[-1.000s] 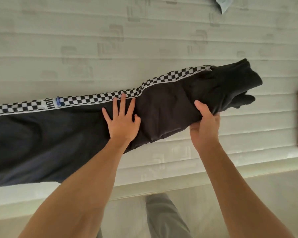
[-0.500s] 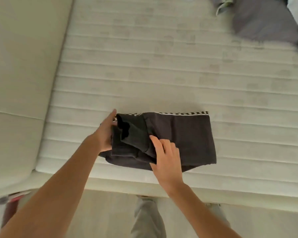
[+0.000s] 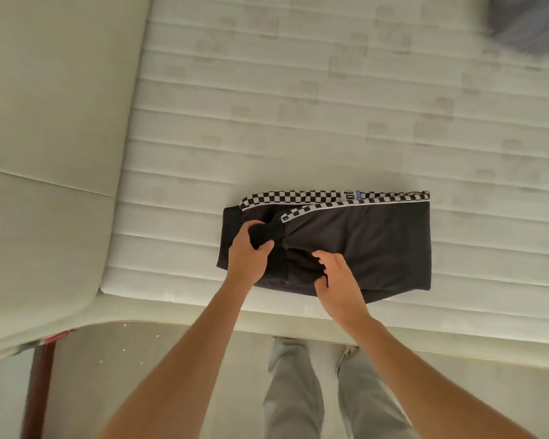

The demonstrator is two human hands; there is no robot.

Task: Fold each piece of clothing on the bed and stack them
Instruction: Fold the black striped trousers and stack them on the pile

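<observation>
Black track pants (image 3: 377, 245) with a black-and-white checkered side stripe lie folded into a compact rectangle near the front edge of the white mattress (image 3: 298, 122). My left hand (image 3: 246, 253) grips the dark cuff end at the bundle's left side, with fabric bunched between thumb and fingers. My right hand (image 3: 336, 277) rests on the lower middle of the bundle, its fingers curled into the fabric at the front edge. Two layers of the checkered stripe show along the far edge.
A grey garment (image 3: 533, 23) lies at the far right corner of the mattress. A cream padded headboard (image 3: 51, 128) runs along the left. My grey trouser legs (image 3: 301, 391) stand at the bed's front edge, and a red-brown post (image 3: 40, 384) is low left.
The pants went from a long stretched strip to a folded rectangle. Since half a second ago, the checkered stripe has turned more into view and my left hand has closed on the cuff end.
</observation>
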